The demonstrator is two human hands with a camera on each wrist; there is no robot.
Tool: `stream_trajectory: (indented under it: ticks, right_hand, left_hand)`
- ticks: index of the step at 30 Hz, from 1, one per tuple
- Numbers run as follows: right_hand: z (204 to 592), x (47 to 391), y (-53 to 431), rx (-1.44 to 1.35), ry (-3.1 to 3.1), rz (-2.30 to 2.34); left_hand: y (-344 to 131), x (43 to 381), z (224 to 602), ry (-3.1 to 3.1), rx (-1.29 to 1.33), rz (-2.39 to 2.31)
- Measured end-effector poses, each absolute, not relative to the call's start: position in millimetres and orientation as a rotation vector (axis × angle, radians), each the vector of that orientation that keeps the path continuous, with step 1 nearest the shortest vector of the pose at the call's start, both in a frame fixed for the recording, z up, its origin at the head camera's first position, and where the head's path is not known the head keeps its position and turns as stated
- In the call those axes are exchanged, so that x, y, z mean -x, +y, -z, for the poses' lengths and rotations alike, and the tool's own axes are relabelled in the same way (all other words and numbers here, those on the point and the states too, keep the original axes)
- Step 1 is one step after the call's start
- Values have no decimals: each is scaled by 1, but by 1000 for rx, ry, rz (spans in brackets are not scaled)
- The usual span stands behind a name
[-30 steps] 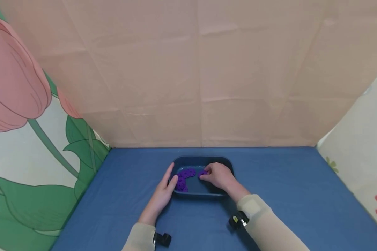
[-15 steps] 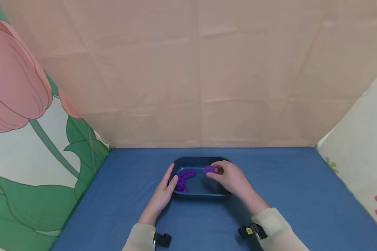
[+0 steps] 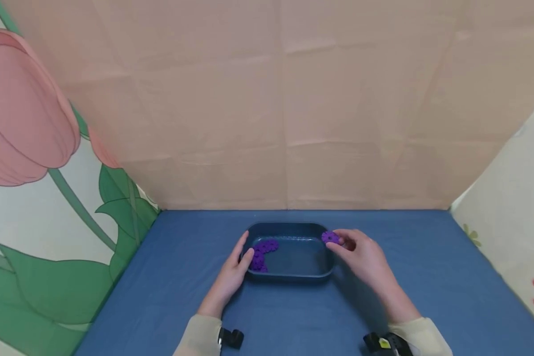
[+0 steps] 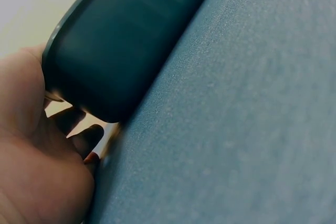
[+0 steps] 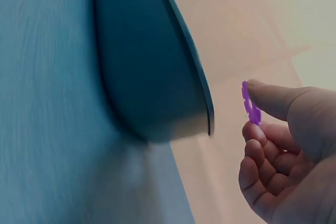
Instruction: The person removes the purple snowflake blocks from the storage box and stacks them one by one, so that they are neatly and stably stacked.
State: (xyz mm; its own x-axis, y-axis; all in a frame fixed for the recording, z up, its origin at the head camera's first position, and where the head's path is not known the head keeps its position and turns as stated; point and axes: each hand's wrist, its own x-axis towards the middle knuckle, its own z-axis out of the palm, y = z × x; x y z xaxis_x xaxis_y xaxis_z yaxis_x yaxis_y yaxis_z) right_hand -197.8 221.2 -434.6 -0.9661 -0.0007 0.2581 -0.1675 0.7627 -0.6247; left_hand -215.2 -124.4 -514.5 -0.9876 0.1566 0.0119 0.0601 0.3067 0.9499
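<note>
A dark blue rectangular tray (image 3: pixel 289 278) stands on the blue tabletop. My left hand (image 3: pixel 228 278) holds its left end, thumb at the rim and fingers along the outside; the left wrist view shows the fingers behind the tray's corner (image 4: pixel 100 72). Several purple notched discs (image 3: pixel 261 254) lie along the tray's left side, partly hidden by the left thumb. My right hand (image 3: pixel 365 257) pinches one purple notched disc (image 3: pixel 330 238) by its edge, over the tray's right rim. In the right wrist view that disc (image 5: pixel 251 103) is between thumb and index finger, apart from the tray's wall.
Blue cloth (image 3: pixel 427 277) covers the table on both sides of the tray. A beige sheet (image 3: pixel 285 123) hangs behind it. A flower-printed panel (image 3: pixel 31 109) stands at the left and a white one (image 3: pixel 511 198) at the right.
My right hand has lifted one disc from inside the tray and carried it right to the tray's right rim. The left hand stays at the tray's left end.
</note>
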Motion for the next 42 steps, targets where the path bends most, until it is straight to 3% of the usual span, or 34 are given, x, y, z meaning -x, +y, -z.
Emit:
stream_trajectory:
  ticks: [17,42]
  right_hand:
    - [454,214,291,-57,-2730,-891]
    - [498,216,320,-112,-2856,-818]
  left_hand:
    - [-121,218,516,2480,-191,-1818]
    - [-122,216,512,2473,-170,-1789]
